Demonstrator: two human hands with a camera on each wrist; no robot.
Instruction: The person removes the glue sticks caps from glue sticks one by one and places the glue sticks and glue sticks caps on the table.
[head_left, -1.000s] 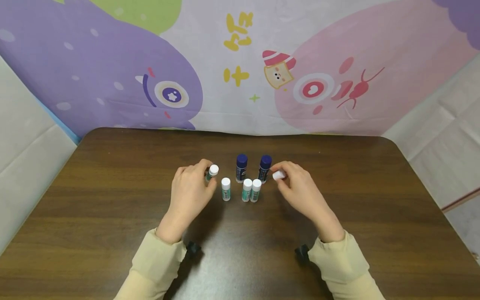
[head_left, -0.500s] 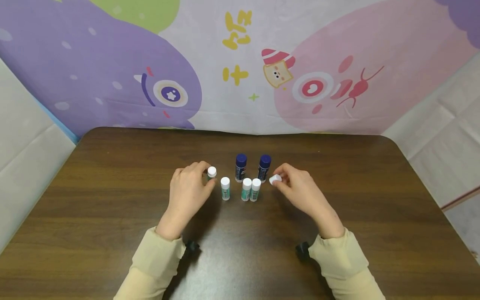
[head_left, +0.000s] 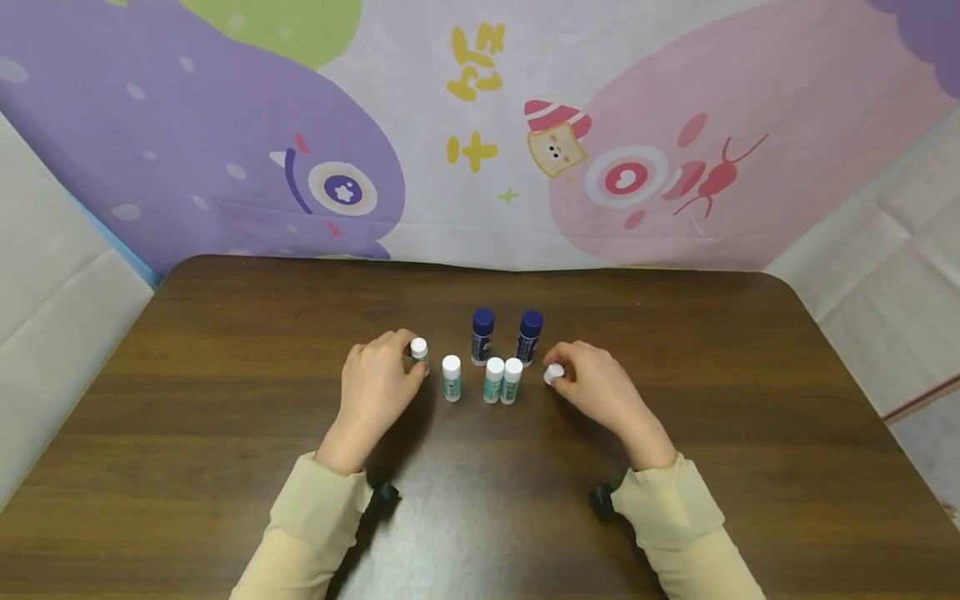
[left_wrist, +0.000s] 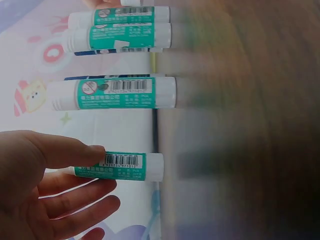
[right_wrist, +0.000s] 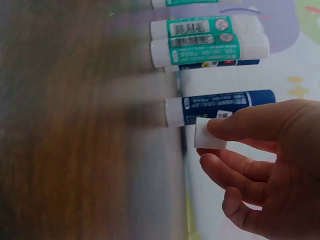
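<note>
**Left hand (head_left: 377,379) grips green tube (head_left: 421,358), right hand (head_left: 600,387) pinches white cap (head_left: 553,373)**

In the head view, the hands flank tubes standing on a brown table (head_left: 487,483): a lone green tube (head_left: 452,380) just beside the gripped one, a green pair (head_left: 492,383) farther right, two blue tubes (head_left: 483,338) behind. The left wrist view shows the thumb over the green tube's label, lower fingers loosely spread. In the right wrist view, thumb and fingertip hold the cap near a blue tube, the other fingers bent.
</note>
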